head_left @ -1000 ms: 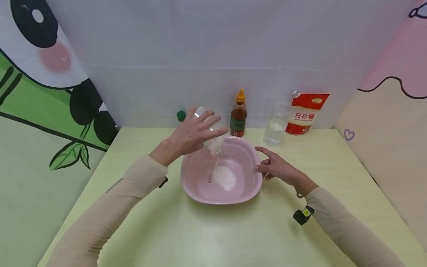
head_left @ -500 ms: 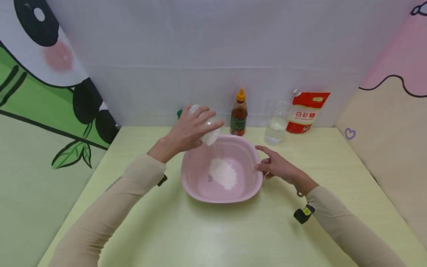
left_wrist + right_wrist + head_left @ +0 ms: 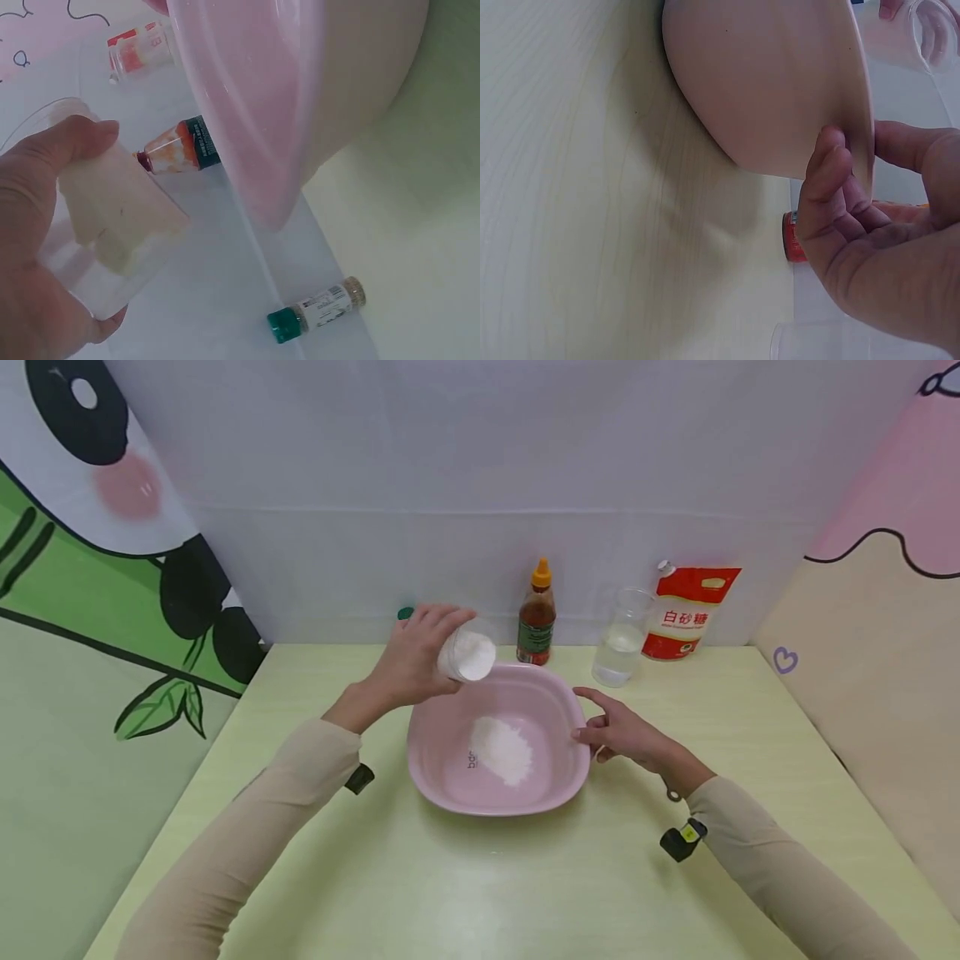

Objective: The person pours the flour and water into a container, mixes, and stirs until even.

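Observation:
My left hand [image 3: 416,656] grips a clear cup [image 3: 467,653] above the back left rim of a pink basin. White powder coats the inside of the cup, as the left wrist view also shows around the cup wall [image 3: 124,217]. The pink basin [image 3: 547,702] stands on the table with a mound of white powder [image 3: 504,752] on its bottom. At its right side my right hand [image 3: 626,735] pinches the rim, thumb on one face and curled fingers [image 3: 829,169] under the lip. The left fingertips are mostly hidden behind the cup.
Along the back of the table [image 3: 465,885] stand a sauce bottle with an orange cap [image 3: 536,618], a glass of clear liquid [image 3: 620,647] and a red and white sugar pouch [image 3: 684,618]. A green-capped jar [image 3: 319,311] stands behind my left hand.
Powder was falling from the tipped cup a second ago; now none falls. My left hand has turned the cup so its mouth faces me. The powder mound has widened; the right hand stays put.

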Action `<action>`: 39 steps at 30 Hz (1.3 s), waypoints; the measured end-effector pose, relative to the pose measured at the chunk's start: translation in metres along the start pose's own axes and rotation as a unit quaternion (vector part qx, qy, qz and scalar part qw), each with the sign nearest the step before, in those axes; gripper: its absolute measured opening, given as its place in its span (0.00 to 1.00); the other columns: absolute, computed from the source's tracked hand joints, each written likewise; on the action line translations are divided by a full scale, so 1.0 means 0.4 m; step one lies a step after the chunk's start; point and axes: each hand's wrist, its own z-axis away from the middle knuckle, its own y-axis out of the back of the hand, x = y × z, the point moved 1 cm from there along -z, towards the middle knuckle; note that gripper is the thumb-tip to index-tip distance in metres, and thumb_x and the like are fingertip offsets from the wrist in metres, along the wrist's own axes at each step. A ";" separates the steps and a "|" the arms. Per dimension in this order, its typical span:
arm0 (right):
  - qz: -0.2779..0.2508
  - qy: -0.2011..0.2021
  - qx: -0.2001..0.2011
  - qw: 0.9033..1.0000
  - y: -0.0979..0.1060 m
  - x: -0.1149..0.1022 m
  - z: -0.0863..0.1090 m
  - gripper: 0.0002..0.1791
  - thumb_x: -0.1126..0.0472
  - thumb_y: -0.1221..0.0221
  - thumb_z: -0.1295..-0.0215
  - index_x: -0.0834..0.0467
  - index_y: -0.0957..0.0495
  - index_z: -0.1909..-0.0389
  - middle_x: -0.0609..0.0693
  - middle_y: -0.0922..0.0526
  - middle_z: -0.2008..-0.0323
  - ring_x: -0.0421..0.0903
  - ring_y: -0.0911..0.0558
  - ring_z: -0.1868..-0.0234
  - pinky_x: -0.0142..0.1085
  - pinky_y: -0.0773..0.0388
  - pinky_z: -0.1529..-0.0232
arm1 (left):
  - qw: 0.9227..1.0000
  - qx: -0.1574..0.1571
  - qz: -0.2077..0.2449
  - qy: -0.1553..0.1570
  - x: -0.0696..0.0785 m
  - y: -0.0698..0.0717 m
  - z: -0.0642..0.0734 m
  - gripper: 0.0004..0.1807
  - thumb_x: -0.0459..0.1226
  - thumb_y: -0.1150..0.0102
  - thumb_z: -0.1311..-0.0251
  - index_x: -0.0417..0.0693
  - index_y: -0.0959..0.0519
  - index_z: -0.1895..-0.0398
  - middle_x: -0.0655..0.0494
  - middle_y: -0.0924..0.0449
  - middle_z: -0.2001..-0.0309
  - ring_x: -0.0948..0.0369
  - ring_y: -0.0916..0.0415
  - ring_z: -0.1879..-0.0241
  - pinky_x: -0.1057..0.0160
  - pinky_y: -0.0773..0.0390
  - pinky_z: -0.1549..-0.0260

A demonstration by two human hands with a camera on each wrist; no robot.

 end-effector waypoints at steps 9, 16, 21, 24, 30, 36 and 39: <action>0.003 0.000 0.000 1.000 -0.002 0.003 -0.004 0.44 0.58 0.41 0.29 0.50 0.55 0.20 0.51 0.17 0.65 0.47 0.20 0.68 0.35 0.19 0.66 | 0.984 0.037 0.150 0.091 -0.047 -0.005 0.026 0.56 0.36 0.19 0.66 0.49 0.38 0.27 0.43 0.31 0.34 0.44 0.36 0.36 0.38 0.31 0.38; 0.000 0.002 -0.002 1.000 -0.004 0.005 -0.004 0.43 0.59 0.42 0.29 0.50 0.55 0.20 0.52 0.16 0.64 0.47 0.20 0.67 0.35 0.18 0.66 | 0.944 0.069 0.273 0.174 -0.077 -0.008 0.039 0.59 0.33 0.19 0.64 0.51 0.45 0.27 0.38 0.32 0.33 0.40 0.29 0.40 0.42 0.26 0.41; -0.005 0.004 -0.005 1.000 -0.003 0.006 -0.003 0.43 0.59 0.42 0.29 0.49 0.55 0.20 0.52 0.17 0.65 0.47 0.20 0.67 0.35 0.19 0.66 | 0.915 0.088 0.326 0.221 -0.110 -0.006 0.054 0.57 0.37 0.20 0.59 0.55 0.47 0.27 0.43 0.33 0.32 0.44 0.31 0.38 0.44 0.24 0.43; -0.003 0.006 -0.006 1.000 -0.001 0.006 -0.003 0.43 0.58 0.41 0.29 0.49 0.55 0.20 0.51 0.17 0.65 0.47 0.20 0.67 0.35 0.19 0.66 | 0.890 0.108 0.366 0.249 -0.128 -0.004 0.063 0.55 0.37 0.21 0.56 0.56 0.48 0.27 0.43 0.35 0.32 0.45 0.32 0.36 0.44 0.25 0.42; -0.003 0.007 -0.007 1.000 0.000 0.006 0.000 0.44 0.58 0.42 0.29 0.50 0.56 0.20 0.51 0.16 0.65 0.47 0.20 0.68 0.35 0.19 0.67 | 0.837 0.156 0.430 0.300 -0.146 0.000 0.069 0.52 0.33 0.25 0.52 0.56 0.49 0.28 0.45 0.37 0.32 0.51 0.33 0.38 0.54 0.26 0.42; -0.005 0.007 -0.007 1.000 0.002 0.008 -0.004 0.44 0.58 0.41 0.29 0.50 0.56 0.20 0.51 0.16 0.65 0.47 0.21 0.68 0.34 0.19 0.67 | 0.797 0.185 0.468 0.335 -0.176 -0.005 0.075 0.49 0.33 0.28 0.48 0.61 0.49 0.29 0.52 0.35 0.35 0.55 0.33 0.41 0.63 0.23 0.58; -0.007 0.007 -0.008 1.000 0.002 0.010 -0.006 0.44 0.59 0.41 0.29 0.49 0.56 0.20 0.51 0.17 0.66 0.47 0.21 0.68 0.34 0.19 0.67 | 0.788 0.198 0.464 0.353 -0.194 -0.010 0.080 0.48 0.35 0.28 0.48 0.62 0.49 0.29 0.53 0.39 0.34 0.55 0.36 0.41 0.64 0.24 0.64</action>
